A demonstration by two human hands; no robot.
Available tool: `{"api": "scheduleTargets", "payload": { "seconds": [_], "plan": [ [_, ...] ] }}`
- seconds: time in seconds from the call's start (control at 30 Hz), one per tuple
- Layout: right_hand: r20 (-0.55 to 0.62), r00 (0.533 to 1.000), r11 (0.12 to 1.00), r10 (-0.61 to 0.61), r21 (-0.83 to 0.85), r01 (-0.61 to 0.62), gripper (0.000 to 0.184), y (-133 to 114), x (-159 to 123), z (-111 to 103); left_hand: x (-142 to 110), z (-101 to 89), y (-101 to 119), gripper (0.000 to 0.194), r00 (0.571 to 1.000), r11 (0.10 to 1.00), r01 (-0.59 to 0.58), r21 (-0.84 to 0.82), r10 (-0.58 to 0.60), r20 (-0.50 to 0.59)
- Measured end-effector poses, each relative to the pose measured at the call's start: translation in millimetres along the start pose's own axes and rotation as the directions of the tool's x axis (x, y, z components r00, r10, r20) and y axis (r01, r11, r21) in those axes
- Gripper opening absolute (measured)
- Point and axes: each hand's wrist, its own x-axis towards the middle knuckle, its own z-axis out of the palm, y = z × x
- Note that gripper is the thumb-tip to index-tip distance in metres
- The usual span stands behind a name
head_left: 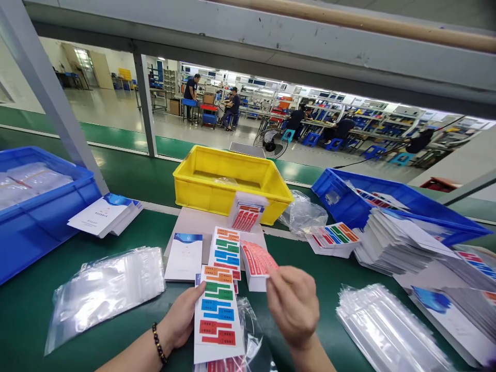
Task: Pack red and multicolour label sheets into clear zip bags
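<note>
My left hand [181, 316] grips a white sheet of coloured labels [218, 309], its thumb on the left edge; orange, green, blue and red shapes run down it. Under this sheet, more red-printed paper and a clear plastic bag [251, 330] partly show. Pinched between the fingers of my right hand [295, 305] is the corner of a red label sheet [256, 257], bent up from a small white stack. Just beyond lie another pile of coloured label sheets [225, 245] and a pile of white booklets [183, 258] with blue tops. A bundle of red-printed sheets [246, 217] leans against the yellow bin.
A yellow bin [232, 195] stands at the back, with blue bins [42, 222] [344, 199] on both sides. Clear bags lie left [112, 289] and right [387, 325]. Paper stacks [387, 240] crowd the right; booklets [103, 214] lie left. A metal frame [248, 31] crosses overhead. People work beyond.
</note>
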Motion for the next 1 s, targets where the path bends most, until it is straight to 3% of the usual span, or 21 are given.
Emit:
{"api": "scheduleTargets", "payload": {
  "seconds": [0.1,0.2,0.33,0.47,0.57,0.67,0.77,0.87,1.0],
  "plan": [
    [0.150,0.968,0.970,-0.200,0.166,0.175,0.027,-44,-2,1,2,0.4,-2,0.037,0.999,0.998,-0.035,-0.045,0.036,0.007],
    [0.244,0.923,0.943,-0.298,0.226,0.245,0.020,-70,-12,15,2,-0.1,-3,0.044,0.997,0.997,-0.052,-0.063,0.055,0.048],
    [0.328,0.883,0.933,-0.335,0.245,0.263,0.025,-75,-24,26,2,-1.7,-4,0.038,0.990,0.989,-0.118,0.085,0.111,0.081],
    [0.335,0.882,0.920,-0.331,0.323,0.222,0.024,-73,-24,24,3,-2.6,-6,0.034,0.984,0.974,-0.156,0.163,0.139,0.111],
    [0.314,0.908,0.885,-0.279,0.451,0.116,0.020,-67,-19,19,1,-2.4,-8,0.033,0.983,0.973,-0.153,0.171,0.133,0.126],
    [0.356,0.934,0.905,-0.024,0.405,-0.132,0.021,-49,-13,17,-1,-2.1,-9,0.034,0.986,0.983,-0.083,0.163,0.057,0.159],
    [0.497,0.840,0.843,0.218,0.337,-0.419,0.020,-31,-11,21,-5,-1.7,-9,0.035,0.984,0.981,-0.006,0.195,-0.029,0.176],
    [0.641,0.733,0.734,0.228,0.382,-0.562,0.015,-25,-13,26,-6,-1.0,-10,0.035,0.980,0.969,0.018,0.245,-0.065,0.188],
    [0.685,0.696,0.663,0.216,0.420,-0.619,0.016,-31,-15,28,-5,-1.8,-11,0.033,0.975,0.957,0.003,0.289,-0.066,0.210]
  ]
}}
